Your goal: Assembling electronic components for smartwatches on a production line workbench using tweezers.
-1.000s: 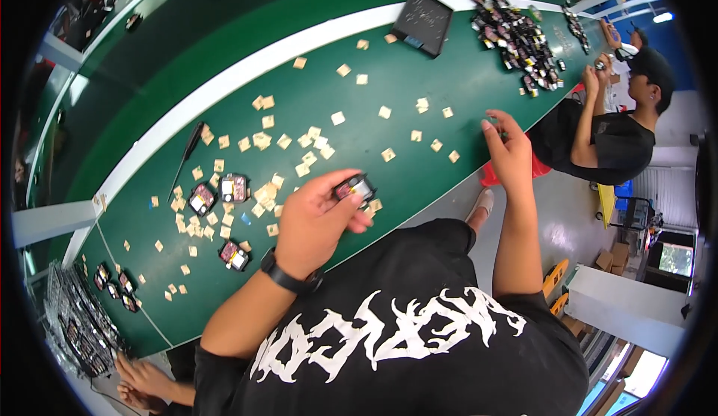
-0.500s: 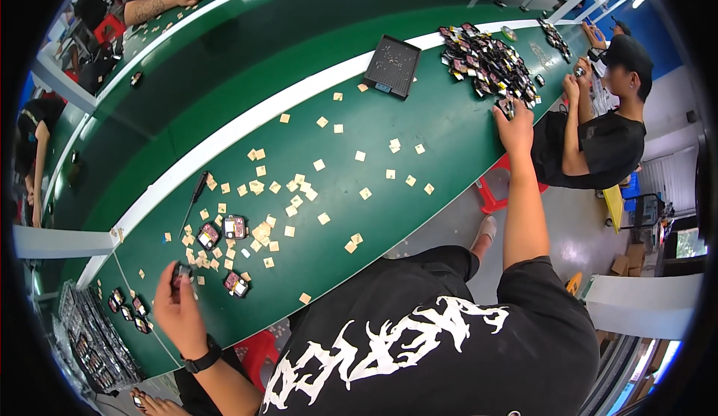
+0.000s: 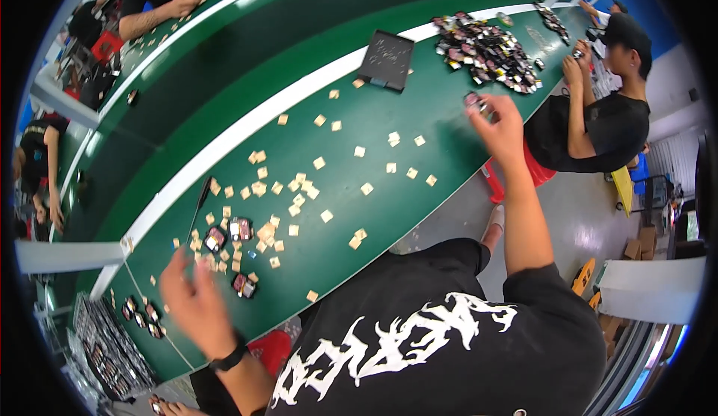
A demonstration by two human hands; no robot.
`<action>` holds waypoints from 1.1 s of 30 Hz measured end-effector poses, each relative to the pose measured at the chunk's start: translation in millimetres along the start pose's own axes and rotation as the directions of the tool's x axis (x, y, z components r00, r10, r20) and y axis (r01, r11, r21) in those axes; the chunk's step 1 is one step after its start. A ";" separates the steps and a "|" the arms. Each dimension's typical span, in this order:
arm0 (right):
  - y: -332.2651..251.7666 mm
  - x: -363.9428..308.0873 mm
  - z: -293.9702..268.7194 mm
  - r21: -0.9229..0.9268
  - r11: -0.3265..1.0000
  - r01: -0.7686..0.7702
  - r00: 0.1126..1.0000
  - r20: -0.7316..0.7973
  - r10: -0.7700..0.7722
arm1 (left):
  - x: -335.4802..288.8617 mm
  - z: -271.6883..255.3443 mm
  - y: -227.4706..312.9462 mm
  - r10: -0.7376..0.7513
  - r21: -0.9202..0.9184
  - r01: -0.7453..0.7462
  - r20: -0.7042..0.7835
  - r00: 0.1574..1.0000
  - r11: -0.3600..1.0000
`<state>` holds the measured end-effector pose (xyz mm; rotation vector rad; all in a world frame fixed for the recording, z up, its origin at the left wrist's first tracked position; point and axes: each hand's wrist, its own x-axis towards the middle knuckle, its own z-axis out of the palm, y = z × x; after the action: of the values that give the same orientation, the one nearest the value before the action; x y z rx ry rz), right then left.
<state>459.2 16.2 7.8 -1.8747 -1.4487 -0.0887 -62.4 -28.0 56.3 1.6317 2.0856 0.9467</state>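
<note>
My right hand [image 3: 502, 128] is raised over the right part of the green table [image 3: 299, 147], fingers closed on a small dark circuit-board module [image 3: 473, 102], a little short of the big pile of similar modules [image 3: 486, 53]. My left hand [image 3: 196, 296], with a black band on the wrist, hovers at the left end and is smeared by motion; whether anything is in its fingers I cannot make out. Close to it lie three modules, one of them nearest me [image 3: 243, 285], and many small cream square pieces [image 3: 267, 232]. A dark screwdriver [image 3: 203, 193] lies behind them.
A black tray [image 3: 387, 58] with tiny bits in it lies near the white rail. Several modules [image 3: 140, 319] and stacked clear-and-black trays [image 3: 108, 345] are at the far left. A co-worker in a black cap [image 3: 609, 117] sits at right; other people work across the table.
My right hand has come away from the pile toward me, carrying a module. My left hand, which held a dark module before, has shifted slightly right and blurred. The view has tilted a little.
</note>
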 end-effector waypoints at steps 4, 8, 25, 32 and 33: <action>-128.1 -59.5 12.9 0.526 0.812 0.252 0.842 0.295 -0.452 | -11.0 73.3 63.3 0.331 -0.678 0.309 0.642 0.692 0.667; -161.8 -79.2 29.6 0.601 0.759 0.249 0.772 0.350 -0.531 | -5.3 118.6 72.8 0.365 -0.638 0.533 0.763 0.533 0.556; -184.4 -112.3 45.3 0.352 0.342 -0.871 0.405 0.909 0.096 | -7.1 144.9 41.0 0.301 -0.649 0.252 0.616 0.728 0.718; -183.3 -110.5 59.1 0.263 0.227 -0.938 0.291 0.952 0.099 | -6.6 147.8 37.6 0.356 -0.625 0.110 0.570 0.741 0.773; -183.3 -110.0 59.5 0.262 0.228 -0.938 0.290 0.952 0.100 | -6.3 147.6 37.1 0.378 -0.624 0.078 0.563 0.735 0.778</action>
<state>240.8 -23.2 6.6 -1.3908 -0.6599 1.8603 58.1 14.6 -26.7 1.4807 1.0034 0.7965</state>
